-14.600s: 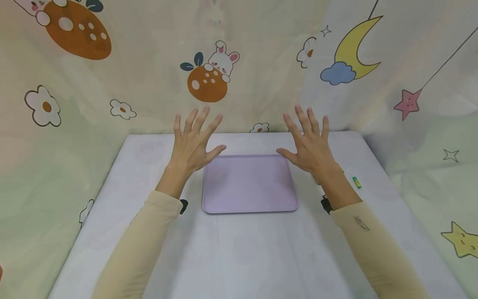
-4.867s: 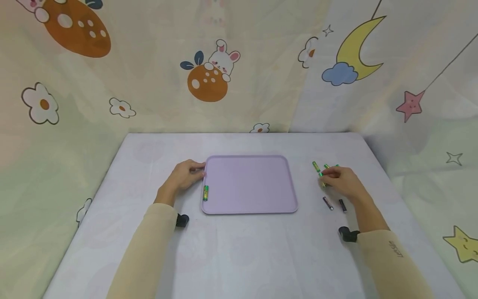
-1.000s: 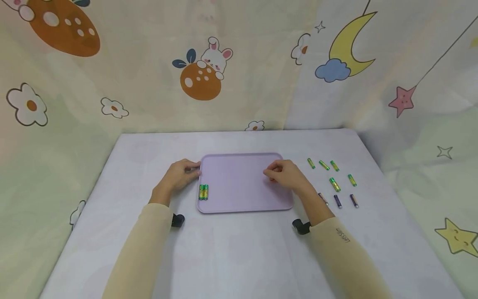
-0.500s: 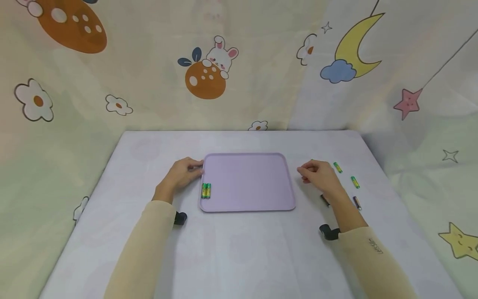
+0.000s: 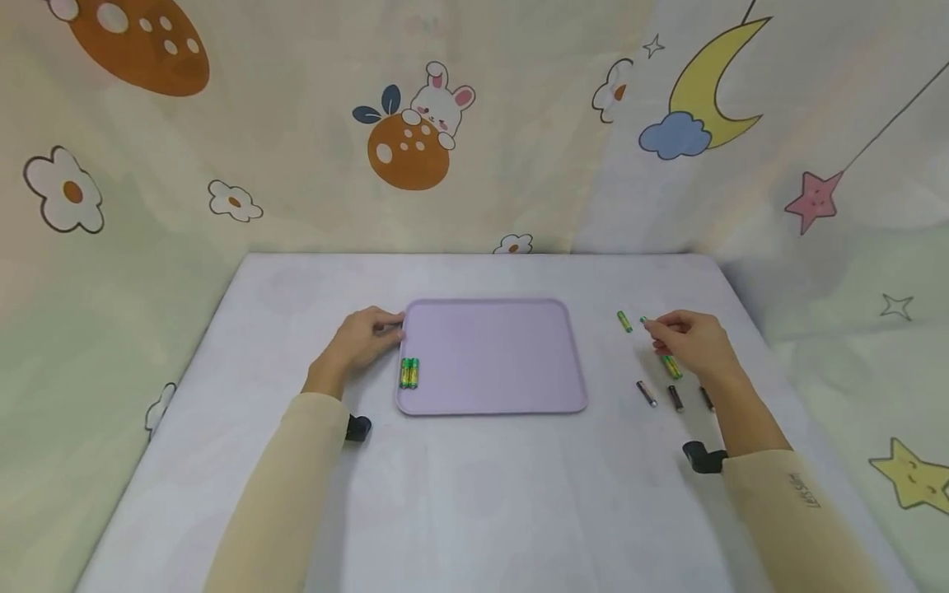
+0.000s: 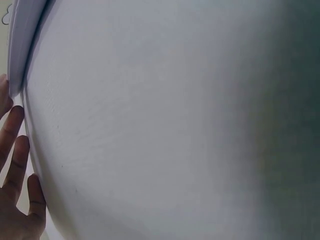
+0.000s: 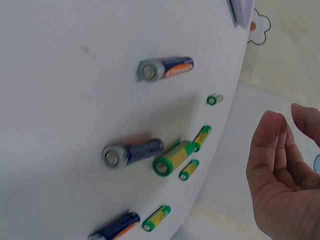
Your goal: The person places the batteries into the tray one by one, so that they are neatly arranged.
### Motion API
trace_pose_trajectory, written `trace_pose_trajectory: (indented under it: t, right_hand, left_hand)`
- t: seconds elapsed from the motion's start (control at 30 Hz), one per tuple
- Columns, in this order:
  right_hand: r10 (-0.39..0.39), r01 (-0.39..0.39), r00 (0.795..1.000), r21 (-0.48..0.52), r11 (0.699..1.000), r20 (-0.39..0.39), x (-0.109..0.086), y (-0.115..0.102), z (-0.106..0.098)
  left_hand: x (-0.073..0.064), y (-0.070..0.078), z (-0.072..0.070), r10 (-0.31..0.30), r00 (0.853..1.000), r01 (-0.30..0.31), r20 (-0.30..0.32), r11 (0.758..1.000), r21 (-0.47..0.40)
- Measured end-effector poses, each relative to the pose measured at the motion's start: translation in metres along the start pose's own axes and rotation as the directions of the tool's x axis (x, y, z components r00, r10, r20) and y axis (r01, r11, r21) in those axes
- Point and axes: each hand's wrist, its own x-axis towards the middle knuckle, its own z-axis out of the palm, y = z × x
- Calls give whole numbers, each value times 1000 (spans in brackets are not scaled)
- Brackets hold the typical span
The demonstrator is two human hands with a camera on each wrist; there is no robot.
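On the white surface (image 5: 474, 502) before me sits a lilac tray (image 5: 493, 358), its left edge touched by my left hand (image 5: 359, 339), fingers loosely extended. My right hand (image 5: 695, 339), thumb and fingers slightly parted and holding nothing, hovers near three dark batteries (image 5: 675, 399) and five green ones (image 5: 671, 368); two green batteries (image 5: 413, 373) lie paired inside the tray's left edge.

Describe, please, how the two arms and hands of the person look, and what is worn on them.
The left sleeve and right sleeve are long, plain beige cloth. The right one has small dark lettering near its cuff, too small to read surely. A black device sits at each wrist: left device, right device. Left hand and right hand show no gloves.
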Motion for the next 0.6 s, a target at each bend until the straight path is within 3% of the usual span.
trace_pose_trajectory:
  t: [0.33,0.6]
  right_hand:
    - [108,-108,994,59,992,7,0,26,-11]
    - [46,-61,995,-179,982,-87,1,42,-8]
  left_hand:
    - [2,3,-2,-29,1000,29,10,1000,-3]
    - [1,3,-1,-33,999,33,-4,999,0]
